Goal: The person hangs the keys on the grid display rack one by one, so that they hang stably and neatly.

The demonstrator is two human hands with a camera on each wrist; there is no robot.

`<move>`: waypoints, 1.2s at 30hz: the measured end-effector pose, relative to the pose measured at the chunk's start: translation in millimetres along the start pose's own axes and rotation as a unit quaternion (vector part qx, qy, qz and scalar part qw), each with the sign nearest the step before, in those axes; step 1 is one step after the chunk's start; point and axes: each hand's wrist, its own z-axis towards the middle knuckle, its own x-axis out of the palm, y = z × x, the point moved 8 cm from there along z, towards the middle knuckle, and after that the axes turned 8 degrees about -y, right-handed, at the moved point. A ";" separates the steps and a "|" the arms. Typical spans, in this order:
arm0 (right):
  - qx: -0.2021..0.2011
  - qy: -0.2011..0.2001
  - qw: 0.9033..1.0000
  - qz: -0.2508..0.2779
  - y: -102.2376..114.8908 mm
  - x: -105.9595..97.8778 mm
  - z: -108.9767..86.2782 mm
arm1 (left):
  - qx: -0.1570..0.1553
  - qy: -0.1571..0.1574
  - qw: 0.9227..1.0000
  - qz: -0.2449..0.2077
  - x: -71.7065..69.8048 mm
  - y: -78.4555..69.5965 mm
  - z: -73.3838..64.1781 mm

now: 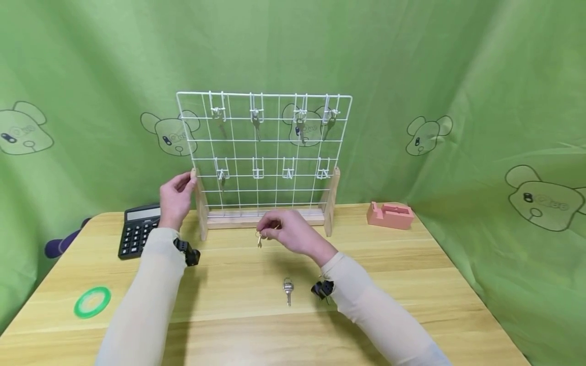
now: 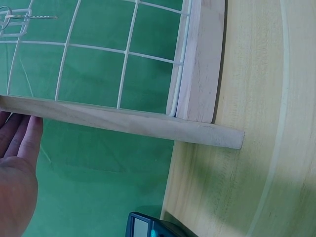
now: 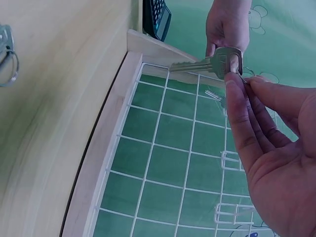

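A white wire grid rack with wooden side posts stands upright at the back of the table, with two rows of hooks. Keys hang from the upper hooks, and one key hangs at the lower left. My left hand grips the top of the left wooden post; its thumb is hidden in the left wrist view. In front of the rack's base, my right hand pinches a key by its ring, between thumb and fingers. Another ringed key lies on the table nearer me.
A black calculator sits beside my left forearm. Farther forward on the left lies a green tape roll. The pink tape dispenser stands at the back right. Green curtain hangs behind and beside the wooden table.
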 end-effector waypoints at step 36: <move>0.048 -0.097 0.993 0.051 7.0 -41.9 47.0 | 0.001 -0.011 1.000 0.004 -1.0 3.1 1.2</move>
